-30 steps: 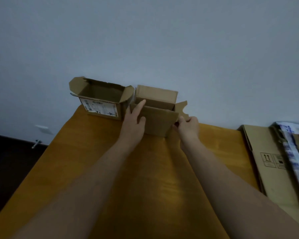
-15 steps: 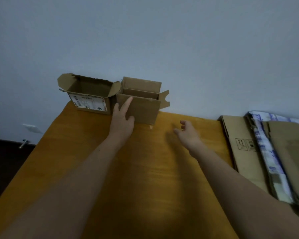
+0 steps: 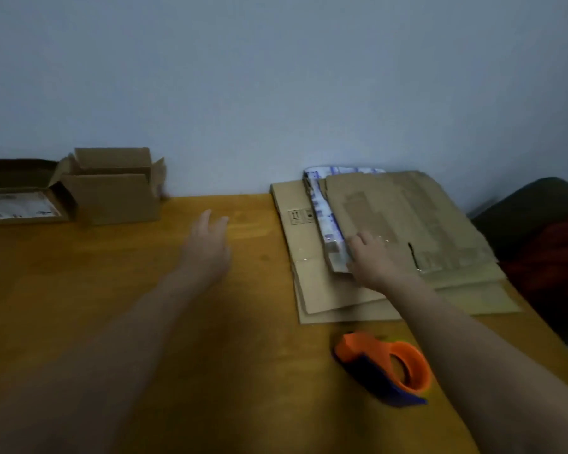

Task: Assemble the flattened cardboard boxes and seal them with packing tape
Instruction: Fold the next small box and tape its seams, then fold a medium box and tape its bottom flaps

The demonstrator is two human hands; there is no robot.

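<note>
Wooden surface (image 3: 63, 273) by grey wall (image 3: 276, 77): L hand (image 3: 207, 247) spread, empty; R hand (image 3: 377, 262) on flattened boxes (image 3: 407, 217) at right, grip unclear. Risk: lifting one corner may drag others onto tape dispenser (image 3: 384, 368).

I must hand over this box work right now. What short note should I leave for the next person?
Left hand: open, above the table, holding nothing.
Right hand: on the left edge of the flattened boxes; grip unclear.
Tape dispenser: lies on the table beside the right forearm, untouched.
Done: plain box and labelled box stand at the back left, top flaps open.
Left: assemble the flattened boxes; close and tape the open tops.
</note>
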